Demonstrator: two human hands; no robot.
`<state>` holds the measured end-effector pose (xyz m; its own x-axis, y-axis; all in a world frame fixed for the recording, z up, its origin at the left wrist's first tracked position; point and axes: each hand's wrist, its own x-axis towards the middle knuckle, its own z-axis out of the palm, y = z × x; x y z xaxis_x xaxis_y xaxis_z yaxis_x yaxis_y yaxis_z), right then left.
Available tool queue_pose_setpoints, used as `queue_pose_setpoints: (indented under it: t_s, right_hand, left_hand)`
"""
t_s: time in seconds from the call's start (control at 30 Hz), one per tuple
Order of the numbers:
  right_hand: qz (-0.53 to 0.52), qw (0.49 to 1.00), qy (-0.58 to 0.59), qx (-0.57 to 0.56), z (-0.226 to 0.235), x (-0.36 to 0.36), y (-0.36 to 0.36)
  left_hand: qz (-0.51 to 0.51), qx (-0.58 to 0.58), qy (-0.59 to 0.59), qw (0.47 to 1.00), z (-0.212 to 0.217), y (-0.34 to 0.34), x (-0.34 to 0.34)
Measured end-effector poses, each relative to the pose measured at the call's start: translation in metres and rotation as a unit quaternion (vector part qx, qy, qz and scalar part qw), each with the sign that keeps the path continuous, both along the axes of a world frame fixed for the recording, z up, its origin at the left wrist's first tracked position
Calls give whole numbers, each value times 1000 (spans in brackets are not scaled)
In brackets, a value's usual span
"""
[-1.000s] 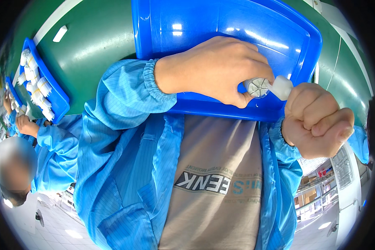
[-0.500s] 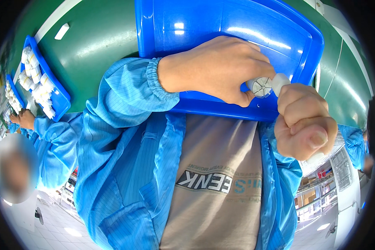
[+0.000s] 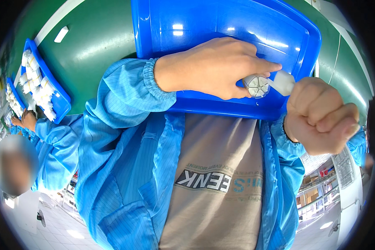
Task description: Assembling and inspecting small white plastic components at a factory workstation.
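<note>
We see the left hand [image 3: 214, 68] pinching a pale round cylinder with a wheel-like, segmented end [image 3: 257, 86] between thumb and fingers, its index finger stretched out past it. The right hand [image 3: 321, 114] is curled into a fist around a small, translucent white plastic piece with a narrow tip [image 3: 284, 83], which points toward the cylinder's segmented end. Both things are held over a glossy blue plastic tray [image 3: 221, 109] on a green table [image 3: 96, 48], by the tray's near edge and toward its near right corner. We cannot tell whether the tip touches the cylinder. We judge that the tip could skid off the rounded rim if either wrist shook, or catch the outstretched index finger close by. A sideways push could also twist the cylinder out of the pinch, dropping it into the tray.
</note>
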<state>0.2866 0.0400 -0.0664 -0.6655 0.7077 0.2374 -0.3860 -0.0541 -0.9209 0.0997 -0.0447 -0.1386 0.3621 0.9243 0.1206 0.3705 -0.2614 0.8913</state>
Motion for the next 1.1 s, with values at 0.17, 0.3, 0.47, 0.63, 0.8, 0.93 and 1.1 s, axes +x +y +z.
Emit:
queue_pose_setpoints:
  t_s: [0.17,0.3,0.47,0.63,0.8,0.93,1.1]
  right_hand:
    - [45,999,-12,22,-6,-7,-6]
    - [21,996,24,88,-7,-12,-12]
    - [-39,971,-102,212,3,-25,-26]
    - [-31,985,-47,166,-7,-15,-23]
    - [14,994,1,105,3,-1,-13]
    - [75,993,-3,91,8,2,2]
    - [71,993,-9,89,-5,-6,-7]
  left_hand:
    - [-17,-21,23,999,0,-4,-2]
    - [-41,-32,19,998,-1,-2,-3]
    - [-33,-49,8,998,2,-2,-4]
    - [-13,20,-28,999,-1,-2,0]
    - [3,-14,-46,999,-3,3,-5]
    - [-23,4,-91,996,-7,1,-1]
    - [-56,-32,-68,996,-2,0,-3]
